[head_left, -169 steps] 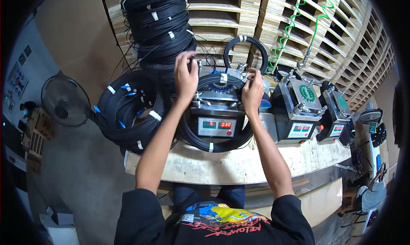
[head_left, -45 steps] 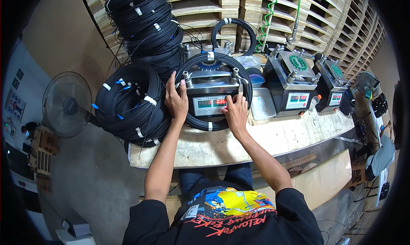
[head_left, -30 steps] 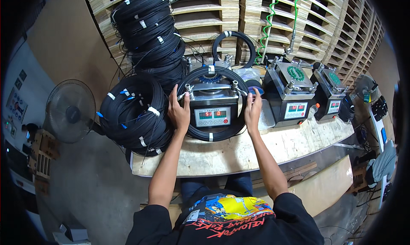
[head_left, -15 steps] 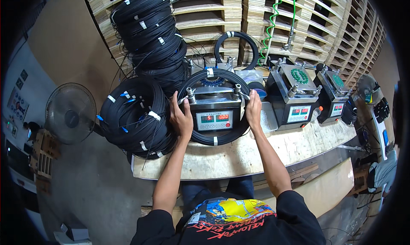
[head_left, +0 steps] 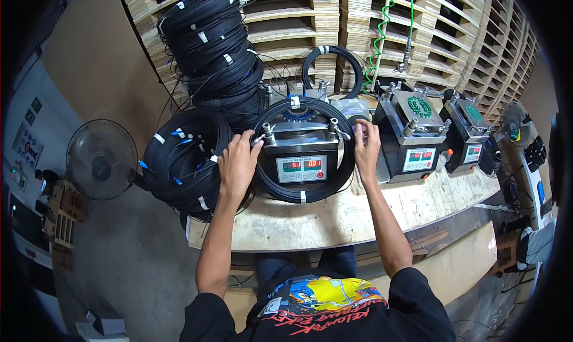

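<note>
In the head view, a black cable coil (head_left: pixel 289 194) stands tilted at the middle of the bench (head_left: pixel 286 234), ringed around the front of a dark machine (head_left: pixel 286 151) with steel plates and posts. The coil is already in place there, and the machine's display panel (head_left: pixel 302 169) is lit with red digits. Blue connectors (head_left: pixel 296 116) sit in a circle on the machine's top. How much remains cannot be judged from this.

The coil looks tidy and round, its many thin strands drawn into one even band, with a white tie (head_left: pixel 295 102) at the top and another at the bottom.

The left hand (head_left: pixel 237 161) is by the coil's left edge, fingers bent and thumb a little apart; the right hand (head_left: pixel 366 145) is by its right edge, fingers loosely curled. Whether either grips or merely touches something cannot be told.

To the far left rises a stack of coils (head_left: pixel 209 52); nearer is a hollow pile of coils (head_left: pixel 170 190) with blue tips showing. Right of the coil stands a second machine (head_left: pixel 394 157) with green pieces (head_left: pixel 420 107) on top.
</note>
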Motion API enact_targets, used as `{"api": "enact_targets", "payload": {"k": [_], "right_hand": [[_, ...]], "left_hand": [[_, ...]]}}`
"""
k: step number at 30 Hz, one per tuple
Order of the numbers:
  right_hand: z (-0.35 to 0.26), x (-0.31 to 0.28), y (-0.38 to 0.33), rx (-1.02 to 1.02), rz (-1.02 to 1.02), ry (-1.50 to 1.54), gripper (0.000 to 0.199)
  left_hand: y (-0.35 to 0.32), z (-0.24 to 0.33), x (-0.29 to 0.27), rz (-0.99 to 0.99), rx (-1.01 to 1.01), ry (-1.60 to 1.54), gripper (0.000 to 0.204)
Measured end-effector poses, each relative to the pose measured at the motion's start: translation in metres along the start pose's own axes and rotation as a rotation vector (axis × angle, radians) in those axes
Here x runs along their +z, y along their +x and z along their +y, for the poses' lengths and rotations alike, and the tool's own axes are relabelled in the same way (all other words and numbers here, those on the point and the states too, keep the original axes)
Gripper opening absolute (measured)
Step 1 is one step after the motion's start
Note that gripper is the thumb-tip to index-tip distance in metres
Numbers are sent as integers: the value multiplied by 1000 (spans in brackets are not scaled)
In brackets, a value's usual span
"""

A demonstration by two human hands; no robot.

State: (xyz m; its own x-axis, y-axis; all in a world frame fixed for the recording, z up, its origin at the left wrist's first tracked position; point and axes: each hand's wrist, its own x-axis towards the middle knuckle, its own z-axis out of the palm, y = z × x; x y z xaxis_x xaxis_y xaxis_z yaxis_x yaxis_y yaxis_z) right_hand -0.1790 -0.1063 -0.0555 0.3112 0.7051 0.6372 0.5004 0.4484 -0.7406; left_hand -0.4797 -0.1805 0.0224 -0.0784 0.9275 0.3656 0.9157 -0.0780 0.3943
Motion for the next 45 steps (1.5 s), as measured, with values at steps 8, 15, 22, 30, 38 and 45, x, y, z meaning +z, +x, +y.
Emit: {"api": "enact_targets", "payload": {"k": [8, 15, 22, 30, 38, 45], "right_hand": [[-13, -8, 12, -35, -419, 52, 18], [-9, -14, 25, 67, -528, 64, 20], [33, 2, 84, 167, -536, 142, 42], [123, 108, 149, 600, -269, 728, 33], [115, 170, 148, 606, -499, 773, 31], [145, 165, 149, 382, -458, 529, 33]], "left_hand": [[23, -36, 24, -19, 226, -233, 22], [28, -28, 9, -100, 405, 168, 24], [136, -35, -30, -566, 73, -178, 45], [241, -85, 118, -349, -509, -755, 72], [258, -123, 221, -14, -378, -1077, 47], [249, -105, 217, 54, -269, -786, 44]]}}
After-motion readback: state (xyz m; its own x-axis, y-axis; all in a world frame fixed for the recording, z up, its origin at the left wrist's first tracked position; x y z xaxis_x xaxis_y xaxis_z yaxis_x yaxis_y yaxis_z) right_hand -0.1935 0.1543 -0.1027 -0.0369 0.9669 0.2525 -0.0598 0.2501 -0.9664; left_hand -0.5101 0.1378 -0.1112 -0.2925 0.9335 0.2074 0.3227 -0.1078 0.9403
